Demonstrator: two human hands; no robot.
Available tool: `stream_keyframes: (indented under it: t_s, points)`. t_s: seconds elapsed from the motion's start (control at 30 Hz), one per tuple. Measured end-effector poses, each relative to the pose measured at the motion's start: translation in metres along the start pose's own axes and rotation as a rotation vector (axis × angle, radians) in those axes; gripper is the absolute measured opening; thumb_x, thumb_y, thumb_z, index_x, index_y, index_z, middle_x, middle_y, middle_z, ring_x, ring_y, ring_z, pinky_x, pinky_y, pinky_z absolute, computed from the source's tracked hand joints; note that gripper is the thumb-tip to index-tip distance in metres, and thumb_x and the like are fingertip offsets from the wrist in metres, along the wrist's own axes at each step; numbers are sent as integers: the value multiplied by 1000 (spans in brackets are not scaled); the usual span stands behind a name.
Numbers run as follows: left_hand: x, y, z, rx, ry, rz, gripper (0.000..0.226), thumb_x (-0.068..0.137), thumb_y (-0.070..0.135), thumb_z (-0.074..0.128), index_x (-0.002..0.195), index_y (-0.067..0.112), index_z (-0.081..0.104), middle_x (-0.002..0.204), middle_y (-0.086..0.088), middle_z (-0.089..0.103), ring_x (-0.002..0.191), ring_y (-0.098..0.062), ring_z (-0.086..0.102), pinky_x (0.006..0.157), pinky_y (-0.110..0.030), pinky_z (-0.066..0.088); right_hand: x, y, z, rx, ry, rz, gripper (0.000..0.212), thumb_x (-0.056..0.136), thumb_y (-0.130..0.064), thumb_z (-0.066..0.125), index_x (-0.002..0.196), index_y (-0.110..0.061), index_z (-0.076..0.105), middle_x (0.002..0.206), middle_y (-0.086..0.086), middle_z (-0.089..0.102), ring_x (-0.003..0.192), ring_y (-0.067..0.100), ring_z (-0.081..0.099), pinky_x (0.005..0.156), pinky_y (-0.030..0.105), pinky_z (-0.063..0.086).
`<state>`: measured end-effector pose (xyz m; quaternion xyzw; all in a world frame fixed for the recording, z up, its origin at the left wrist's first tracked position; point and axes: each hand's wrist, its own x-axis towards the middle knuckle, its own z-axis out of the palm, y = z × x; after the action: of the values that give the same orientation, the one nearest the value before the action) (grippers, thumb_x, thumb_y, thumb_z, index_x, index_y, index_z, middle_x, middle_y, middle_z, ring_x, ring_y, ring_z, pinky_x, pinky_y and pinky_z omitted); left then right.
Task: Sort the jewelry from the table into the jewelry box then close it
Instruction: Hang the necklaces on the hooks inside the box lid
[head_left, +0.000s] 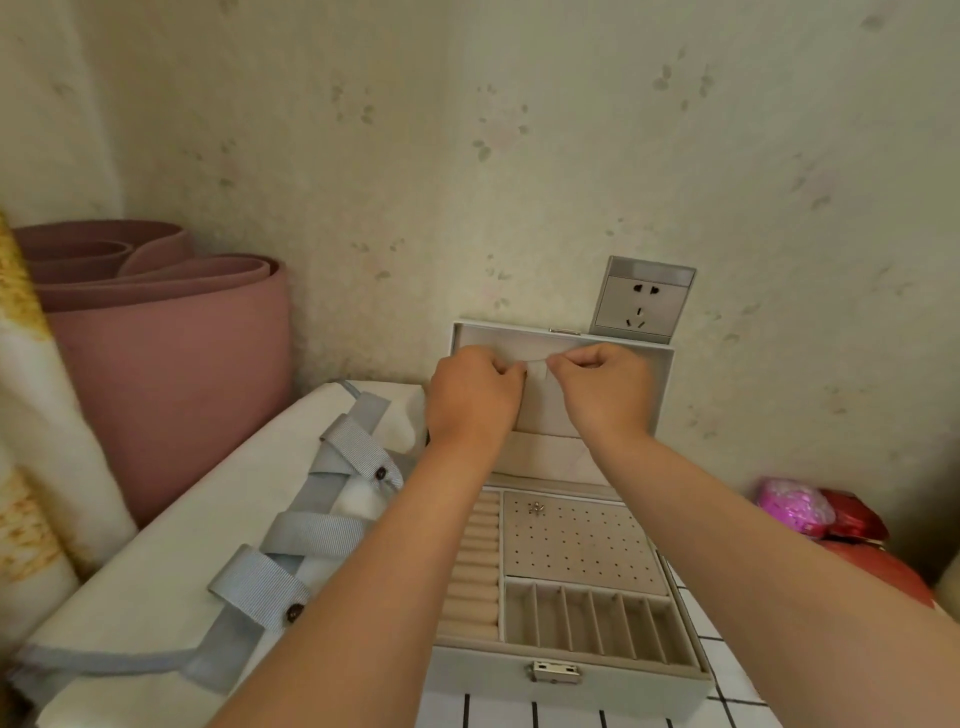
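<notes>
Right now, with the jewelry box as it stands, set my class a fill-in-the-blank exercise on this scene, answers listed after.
1. The jewelry box stands ____, not closed.
2. The left hand and the right hand both reach the inside of its raised ____.
3. Small metal studs sit on the panel dotted with ____.
4. The rolled mat at the left is ____ in colour.
Missing words: open, lid, holes, pink.
</notes>
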<state>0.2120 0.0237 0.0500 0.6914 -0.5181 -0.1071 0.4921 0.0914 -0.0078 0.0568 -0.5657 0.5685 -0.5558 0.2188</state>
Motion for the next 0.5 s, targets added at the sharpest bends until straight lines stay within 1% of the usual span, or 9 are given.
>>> stream_keyframes:
  t_s: [0.1,0.17,0.23,0.3,0.37,0.43,0.5]
  points:
    - [-2,-4,1,13,-19,11,43,90,38,62,55,16,50,57,2,54,59,-19,54,46,-25,30,-2,2,4,-30,23,-16,11,81,-21,76,71,-21,70,71,-12,69,71,7,65,70,27,54]
    - [-4,-6,2,37,-39,20,42,90,38,61,56,16,51,59,1,54,61,-19,54,47,-26,30,-6,5,3,-72,2,-26,8,80,-17,73,73,-18,70,73,-11,69,73,9,66,69,28,54]
    - [-6,-7,2,49,-63,21,41,91,37,61,56,17,49,58,2,52,61,-18,52,47,-25,29,-10,10,-1,-106,-44,-10,9,81,-18,73,72,-19,69,74,-11,69,75,8,65,68,27,53]
    - [-10,-8,2,53,-91,37,43,91,36,60,55,19,46,56,3,49,59,-18,50,48,-25,31,-15,14,-5,-126,-110,15,10,82,-20,73,73,-21,70,75,-11,69,77,7,65,68,26,51]
    - [-12,-9,1,31,-156,62,38,93,32,58,58,21,48,58,5,51,61,-16,51,53,-26,36,-21,16,-10,-121,-197,26,10,86,-20,71,76,-19,74,76,-10,70,76,7,65,66,23,49]
    - [-15,-11,0,2,-251,81,26,93,27,57,67,24,55,67,8,56,68,-13,53,59,-26,38,-29,15,-14,-97,-321,51,16,92,-20,65,79,-18,75,74,-7,69,68,7,60,62,23,45]
    - [-18,-14,-4,-21,-329,83,16,93,24,56,78,22,60,76,7,59,75,-13,56,61,-26,41,-37,13,-18,-28,-446,133,20,97,-22,60,84,-15,74,73,-2,66,57,10,53,54,25,42]
